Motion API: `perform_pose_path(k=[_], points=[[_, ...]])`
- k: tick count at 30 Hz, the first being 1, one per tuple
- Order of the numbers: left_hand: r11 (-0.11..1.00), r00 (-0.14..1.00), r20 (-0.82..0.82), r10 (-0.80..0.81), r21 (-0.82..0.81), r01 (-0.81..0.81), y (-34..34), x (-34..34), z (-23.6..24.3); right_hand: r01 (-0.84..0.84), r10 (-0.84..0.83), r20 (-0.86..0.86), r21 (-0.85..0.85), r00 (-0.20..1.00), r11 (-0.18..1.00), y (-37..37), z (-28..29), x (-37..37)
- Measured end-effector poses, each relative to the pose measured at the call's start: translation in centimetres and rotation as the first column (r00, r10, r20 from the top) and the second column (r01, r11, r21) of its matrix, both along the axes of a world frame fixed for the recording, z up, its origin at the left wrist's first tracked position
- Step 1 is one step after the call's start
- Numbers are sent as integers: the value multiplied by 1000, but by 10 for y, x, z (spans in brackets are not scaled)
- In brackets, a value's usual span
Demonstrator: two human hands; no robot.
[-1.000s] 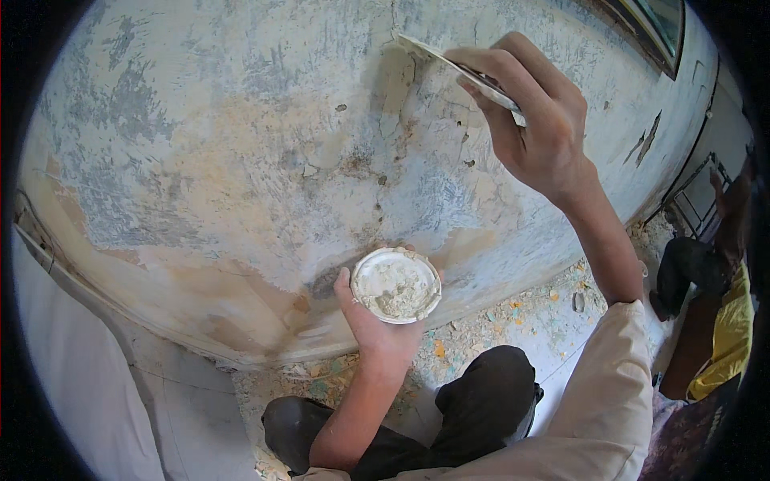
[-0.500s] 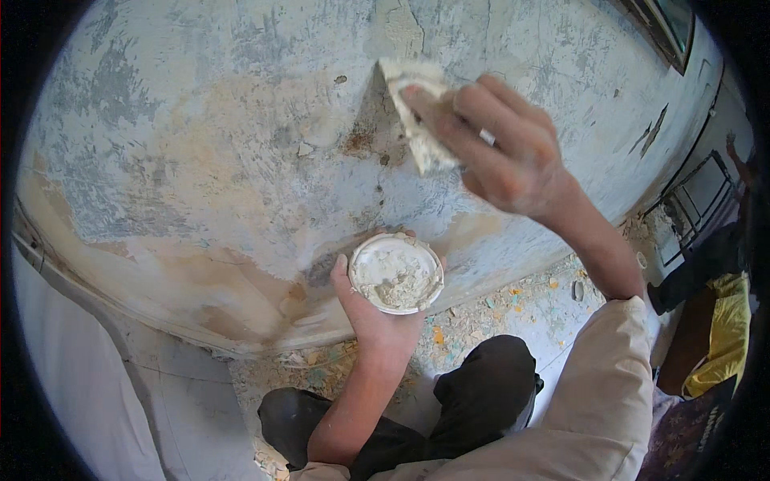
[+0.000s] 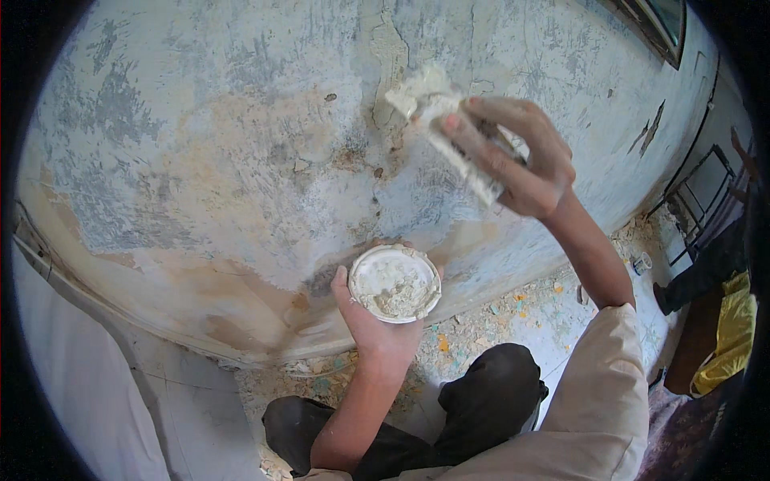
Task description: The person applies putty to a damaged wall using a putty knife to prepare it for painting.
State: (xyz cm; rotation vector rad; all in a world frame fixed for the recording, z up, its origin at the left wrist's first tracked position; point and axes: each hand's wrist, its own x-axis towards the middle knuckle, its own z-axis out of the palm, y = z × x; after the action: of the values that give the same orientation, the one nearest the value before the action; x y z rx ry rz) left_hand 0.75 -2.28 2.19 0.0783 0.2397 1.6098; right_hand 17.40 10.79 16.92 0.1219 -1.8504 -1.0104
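Note:
My left hand point(image 3: 381, 330) is closed round a shallow round white tub point(image 3: 437, 298), held up in front of the wall. Lumpy off-white putty point(image 3: 401, 290) lies inside it. Up and to the right, my right hand point(image 3: 525, 156) grips a putty knife point(image 3: 461, 156) whose broad blade is coated with putty; a thick lump clings to its upper left corner. Motion smears the blade a little, and I cannot tell whether it touches the wall point(image 3: 233, 160). Left of the blade, a crack with a peeled strip point(image 3: 389, 68) runs down the wall, with small brown holes below.
Plaster chips and debris point(image 3: 481, 321) litter the floor along the wall's foot. White cloth point(image 3: 72, 369) hangs at the left. On the right are a dark metal frame point(image 3: 706, 196), another person's dark-clad leg point(image 3: 706, 268) and a yellow bag point(image 3: 726, 333). A window frame point(image 3: 654, 28) sits at upper right.
My right hand has moved slightly right and down with the putty knife, and the blade has turned. Putty now shows heaped at its corner. My left hand keeps the tub nearly in place.

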Motion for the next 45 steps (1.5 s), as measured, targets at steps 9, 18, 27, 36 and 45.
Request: perform_pose_path(k=[9, 18, 27, 36, 45], points=[[997, 999, 34, -31, -63, 33, 0, 0, 3, -43, 24, 81, 235, 996, 971, 45, 35, -4], [997, 999, -1, -44, -62, 44, 4, 0, -4, 126, -141, 106, 132, 984, 983, 43, 24, 2], [998, 998, -32, -55, -42, 54, 7, 0, -4, 211, -214, 83, 51, 973, 976, 34, 20, 4], [996, 997, -44, -62, -66, 59, 3, -3, -3, 243, -242, -23, 70, 970, 968, 34, 24, 17], [997, 997, -31, -68, -38, 67, 4, -3, -5, 179, -175, -46, 90, 983, 980, 31, 40, -4]])
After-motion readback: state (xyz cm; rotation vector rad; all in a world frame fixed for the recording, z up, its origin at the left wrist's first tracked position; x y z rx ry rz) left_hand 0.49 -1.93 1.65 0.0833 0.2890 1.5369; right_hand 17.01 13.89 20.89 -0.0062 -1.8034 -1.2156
